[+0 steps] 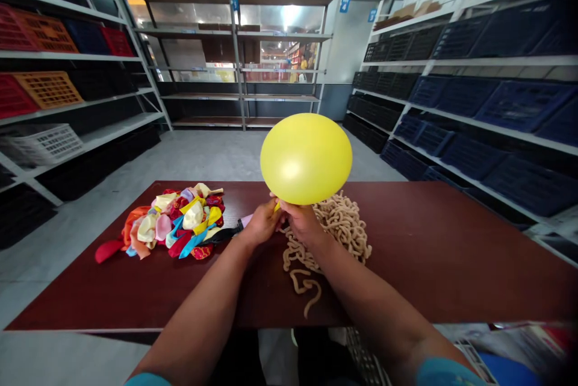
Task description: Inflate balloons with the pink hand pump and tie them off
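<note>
A blown-up yellow balloon [306, 158] stands above the table, its neck pointing down between my hands. My left hand [264, 221] is closed on the balloon's yellow neck. Close against it, my right hand [301, 219] has its fingers closed at the base of the balloon. Beside my left hand lies a pale purple and black tool [239, 226], partly hidden by that hand. A heap of tan cord-like pieces [345, 226] lies behind and under my right hand, with a few loose strands nearer me.
A pile of limp balloons [180, 220] in many colours lies on the left of the dark red table [433, 253]. Shelves with crates [519, 103] stand on the right. More crates [45, 88] fill shelves at the left. A metal rack [235, 43] stands at the back.
</note>
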A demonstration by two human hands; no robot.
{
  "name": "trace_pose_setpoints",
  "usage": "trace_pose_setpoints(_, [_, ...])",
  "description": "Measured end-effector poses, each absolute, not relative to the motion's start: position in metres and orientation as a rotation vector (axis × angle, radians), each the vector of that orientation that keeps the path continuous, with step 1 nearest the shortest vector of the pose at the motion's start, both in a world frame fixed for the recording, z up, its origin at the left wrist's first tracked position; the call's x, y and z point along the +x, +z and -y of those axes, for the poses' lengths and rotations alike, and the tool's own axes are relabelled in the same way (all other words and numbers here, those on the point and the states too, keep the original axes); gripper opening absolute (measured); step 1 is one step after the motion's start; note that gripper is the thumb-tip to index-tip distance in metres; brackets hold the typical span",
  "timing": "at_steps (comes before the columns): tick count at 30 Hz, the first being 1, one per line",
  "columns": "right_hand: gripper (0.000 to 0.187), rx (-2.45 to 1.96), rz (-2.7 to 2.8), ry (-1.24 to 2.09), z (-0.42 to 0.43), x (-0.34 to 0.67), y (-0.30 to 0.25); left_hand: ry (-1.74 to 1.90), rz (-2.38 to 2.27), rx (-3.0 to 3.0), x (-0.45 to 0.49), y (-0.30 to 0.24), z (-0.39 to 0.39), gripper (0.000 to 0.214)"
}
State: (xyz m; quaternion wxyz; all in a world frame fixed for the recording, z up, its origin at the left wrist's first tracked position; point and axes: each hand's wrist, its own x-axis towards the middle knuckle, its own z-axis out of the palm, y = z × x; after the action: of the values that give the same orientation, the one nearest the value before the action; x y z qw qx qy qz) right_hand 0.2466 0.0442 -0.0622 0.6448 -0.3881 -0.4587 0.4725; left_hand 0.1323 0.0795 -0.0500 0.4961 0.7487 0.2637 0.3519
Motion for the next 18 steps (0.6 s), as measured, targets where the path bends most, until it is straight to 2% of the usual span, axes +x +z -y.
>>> trace_pose_setpoints(5, [0.027, -0.622, 0.939, 1.282, -0.04, 0.246, -0.047, 0.825, -0.601, 2.016, 0.124, -0.043, -0.08, 0.031])
trace_pose_setpoints(9, [0.019, -0.525, 0.886, 1.443, -0.041, 0.254, -0.052, 0.824, -0.512, 1.892, 0.123, -0.046, -0.078, 0.031])
trace_pose_setpoints(14, [0.019, -0.539, 0.849, 1.367, -0.043, 0.252, -0.051, 0.825, -0.418, 1.45, 0.138, -0.054, -0.072, 0.031])
trace_pose_setpoints(18, [0.024, -0.774, 1.001, 1.191, -0.042, 0.253, -0.048, 0.881, -0.438, 1.078, 0.147, -0.054, -0.07, 0.032])
